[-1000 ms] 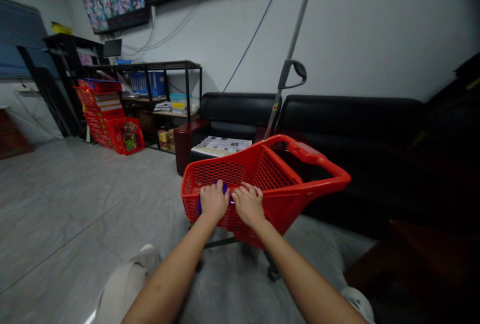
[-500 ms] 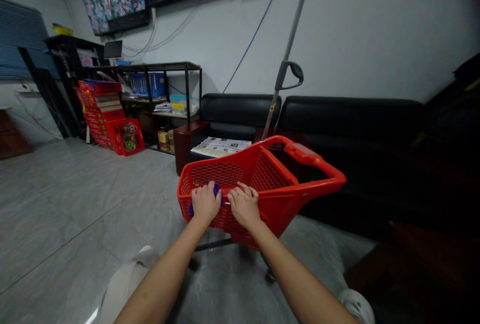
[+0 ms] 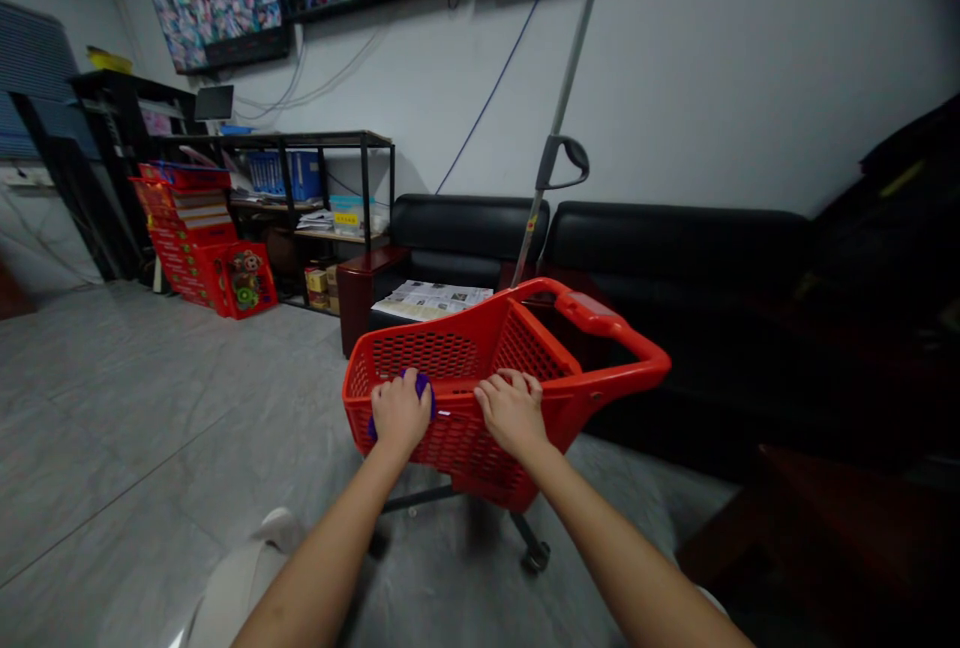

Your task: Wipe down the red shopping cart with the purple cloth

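In front of me stands a small red plastic shopping cart [image 3: 465, 440] with a mesh basket, its handle pointing right. My left hand [image 3: 400, 416] is closed around a purple cloth [image 3: 426, 396], pressing it over the near rim close to the basket's left end. Farther right on that same rim, my right hand [image 3: 514, 412] grips the edge with its fingers curled over the top. Part of the cloth is hidden beneath my left hand.
Behind the cart is a black sofa [image 3: 469, 218] with newspaper [image 3: 431, 300] on its seat. A grey pole with a handle [image 3: 555, 163] leans there. Stacked red crates [image 3: 184, 243] and a black shelf [image 3: 330, 140] stand to the left. A caster [image 3: 535, 558] shows under the cart.
My right hand has slid right along the rim, toward the cart's handle. My left hand with the cloth stays at about the same spot on the rim. The view has shifted slightly.
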Demonstrator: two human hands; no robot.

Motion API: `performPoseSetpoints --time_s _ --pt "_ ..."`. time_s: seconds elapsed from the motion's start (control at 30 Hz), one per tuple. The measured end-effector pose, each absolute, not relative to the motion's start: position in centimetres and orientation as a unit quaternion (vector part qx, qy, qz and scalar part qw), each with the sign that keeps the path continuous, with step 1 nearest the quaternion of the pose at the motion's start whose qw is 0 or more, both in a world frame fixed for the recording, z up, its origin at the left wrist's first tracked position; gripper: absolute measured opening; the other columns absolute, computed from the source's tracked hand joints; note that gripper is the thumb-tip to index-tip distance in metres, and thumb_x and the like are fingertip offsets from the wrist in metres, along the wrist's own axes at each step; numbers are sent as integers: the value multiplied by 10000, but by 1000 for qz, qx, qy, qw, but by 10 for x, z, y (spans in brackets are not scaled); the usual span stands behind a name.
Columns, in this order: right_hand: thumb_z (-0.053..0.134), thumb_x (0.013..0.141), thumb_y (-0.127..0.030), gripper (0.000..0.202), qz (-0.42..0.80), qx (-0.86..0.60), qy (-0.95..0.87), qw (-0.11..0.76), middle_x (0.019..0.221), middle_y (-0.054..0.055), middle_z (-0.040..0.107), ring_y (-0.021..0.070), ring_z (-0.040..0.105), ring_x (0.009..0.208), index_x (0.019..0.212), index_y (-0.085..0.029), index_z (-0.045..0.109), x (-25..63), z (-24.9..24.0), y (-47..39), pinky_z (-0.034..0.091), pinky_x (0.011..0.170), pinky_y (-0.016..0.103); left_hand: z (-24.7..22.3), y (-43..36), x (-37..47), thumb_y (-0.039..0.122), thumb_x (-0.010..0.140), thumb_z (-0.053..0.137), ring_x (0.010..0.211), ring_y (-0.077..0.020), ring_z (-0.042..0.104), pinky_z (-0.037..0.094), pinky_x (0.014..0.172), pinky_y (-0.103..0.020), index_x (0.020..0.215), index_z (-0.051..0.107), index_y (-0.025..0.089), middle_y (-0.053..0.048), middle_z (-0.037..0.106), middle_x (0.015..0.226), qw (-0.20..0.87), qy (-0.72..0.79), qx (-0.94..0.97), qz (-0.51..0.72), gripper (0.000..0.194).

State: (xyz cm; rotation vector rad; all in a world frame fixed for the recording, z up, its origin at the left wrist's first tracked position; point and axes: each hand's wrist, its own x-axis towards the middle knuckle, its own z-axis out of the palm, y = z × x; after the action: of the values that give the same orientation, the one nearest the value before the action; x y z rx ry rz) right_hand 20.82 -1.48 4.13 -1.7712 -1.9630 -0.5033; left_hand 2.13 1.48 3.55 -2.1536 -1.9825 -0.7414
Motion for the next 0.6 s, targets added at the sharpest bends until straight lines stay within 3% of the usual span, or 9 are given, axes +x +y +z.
performPoseSetpoints --time_s 0.27,0.43,0.6 --pt "401 988 -325 311 -193 -637 -709 234 1005 25 721 219 499 1162 889 -257 687 207 40 -9 177 1033 427 40 16 67 430 973 384 971 -268 643 389 887 -396 1204 552 200 -112 707 1016 45 -625 -743 -235 366" --pt "431 984 -324 280 -201 -632 -708 244 990 18 724 218 503 1155 880 -256 682 210 37 -8 185 1013 420 39 20 39 470 984 351 1000 -237 640 387 910 -368 1296 493 232 -98 702 1056 33 -601 -767 -224 417" --pt "450 980 -313 263 -201 -629 -705 258 973 8 727 210 502 1164 874 -261 686 205 35 -5 184 1009 415 40 22 27 418 969 396 983 -260 642 376 911 -395 1213 552 222 -91 714 1011 53 -647 -723 -238 349"
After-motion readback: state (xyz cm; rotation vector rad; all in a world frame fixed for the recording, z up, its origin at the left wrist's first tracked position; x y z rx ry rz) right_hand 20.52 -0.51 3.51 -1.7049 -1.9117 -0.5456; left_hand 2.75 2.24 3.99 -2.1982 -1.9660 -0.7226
